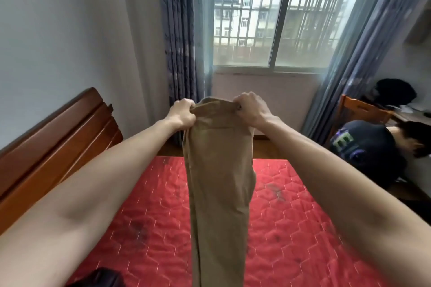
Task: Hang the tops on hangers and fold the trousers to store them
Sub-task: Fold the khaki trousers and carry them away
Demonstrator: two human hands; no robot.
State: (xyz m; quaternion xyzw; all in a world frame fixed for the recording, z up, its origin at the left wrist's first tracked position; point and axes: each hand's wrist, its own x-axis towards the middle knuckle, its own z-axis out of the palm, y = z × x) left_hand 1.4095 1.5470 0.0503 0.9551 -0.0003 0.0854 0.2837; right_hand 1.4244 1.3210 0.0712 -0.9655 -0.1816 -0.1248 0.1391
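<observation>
A pair of tan trousers (pixel 219 182) hangs straight down in front of me, held up by the waistband above a red quilted mattress (pixel 291 228). My left hand (pixel 182 113) grips the left end of the waistband with curled fingers. My right hand (pixel 250 107) grips the right end the same way, near a button. The legs lie together and run out of the bottom of the frame. A dark piece of cloth (pixel 98 278) lies at the mattress's near left corner, partly cut off.
A wooden headboard (pixel 53 137) runs along the left. A barred window (pixel 275 14) with blue curtains faces me. At the right a person in a dark shirt (pixel 368 144) sits at a desk beside a wooden chair (pixel 359 109).
</observation>
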